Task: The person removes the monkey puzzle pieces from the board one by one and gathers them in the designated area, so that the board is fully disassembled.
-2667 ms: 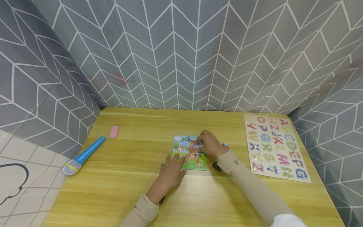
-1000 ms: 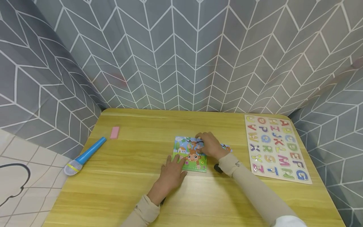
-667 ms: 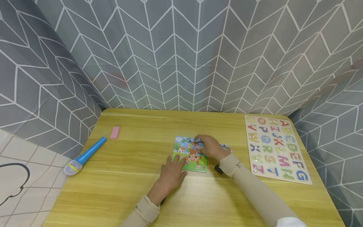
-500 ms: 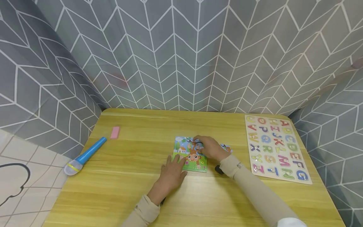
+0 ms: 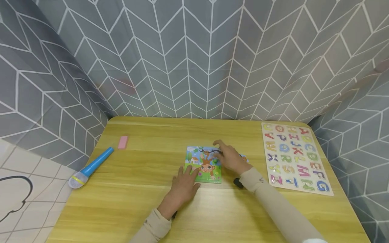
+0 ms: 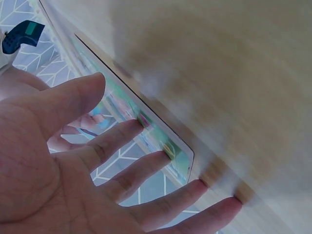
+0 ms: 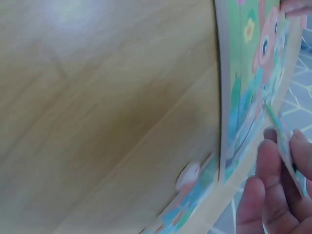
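Note:
A square monkey jigsaw puzzle (image 5: 206, 167) lies on the table. My left hand (image 5: 183, 187) rests at its lower left corner. In the left wrist view two fingertips touch the puzzle's edge (image 6: 163, 130), and the other two touch the tabletop; the fingers are fairly straight. Over the puzzle's upper right part is my right hand (image 5: 232, 159). In the right wrist view it pinches a thin puzzle piece (image 7: 282, 134), tilted on edge, between thumb and fingers. Another loose piece (image 7: 191, 195) lies on the table beside the puzzle, partly hidden by the right hand in the head view.
An alphabet board (image 5: 296, 158) with raised letters lies at the table's right side. On the left are a blue toy microphone (image 5: 91, 167) and a small pink block (image 5: 123, 142). A grey patterned curtain (image 5: 194, 60) hangs behind the wooden table (image 5: 146, 209).
My right hand has drawn slightly back to the right, its index finger lifted, uncovering more of the puzzle's upper right. The left hand has kept its place.

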The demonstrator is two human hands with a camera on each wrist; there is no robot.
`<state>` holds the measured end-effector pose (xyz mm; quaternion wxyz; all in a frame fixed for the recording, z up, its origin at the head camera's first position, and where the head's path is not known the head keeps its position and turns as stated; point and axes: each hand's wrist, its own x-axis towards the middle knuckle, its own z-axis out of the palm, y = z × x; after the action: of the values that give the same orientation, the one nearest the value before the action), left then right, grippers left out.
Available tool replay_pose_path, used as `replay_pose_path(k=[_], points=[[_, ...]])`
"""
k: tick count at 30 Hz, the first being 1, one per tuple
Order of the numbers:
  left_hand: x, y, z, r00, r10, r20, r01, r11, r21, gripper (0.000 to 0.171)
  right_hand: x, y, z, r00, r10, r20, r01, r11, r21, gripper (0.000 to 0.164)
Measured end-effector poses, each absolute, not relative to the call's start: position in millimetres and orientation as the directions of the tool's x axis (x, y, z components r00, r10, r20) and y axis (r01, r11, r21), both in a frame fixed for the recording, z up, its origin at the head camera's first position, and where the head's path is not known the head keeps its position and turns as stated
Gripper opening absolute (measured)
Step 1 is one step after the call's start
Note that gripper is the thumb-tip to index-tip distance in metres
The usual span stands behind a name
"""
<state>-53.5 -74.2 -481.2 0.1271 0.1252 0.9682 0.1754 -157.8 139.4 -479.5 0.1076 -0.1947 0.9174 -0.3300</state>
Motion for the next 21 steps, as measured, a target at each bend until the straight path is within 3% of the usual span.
replay_pose_path(k=[10,21], points=[[-53.6,-75.7,-480.4,-0.932,0.284,-0.224,0.181,0.903,0.391,0.052,-148.8,188.6,-486.5,-0.957,-0.285,0.060,-0.238,0.647,-0.725,0.027],[-53.3,-75.0,-478.2,-0.933,0.277,-0.230,0.174,0.905,0.388,0.052,-136.9,242.0,-497.3,-0.991,-0.127,-0.029,-0.074,0.732,-0.677,0.035]])
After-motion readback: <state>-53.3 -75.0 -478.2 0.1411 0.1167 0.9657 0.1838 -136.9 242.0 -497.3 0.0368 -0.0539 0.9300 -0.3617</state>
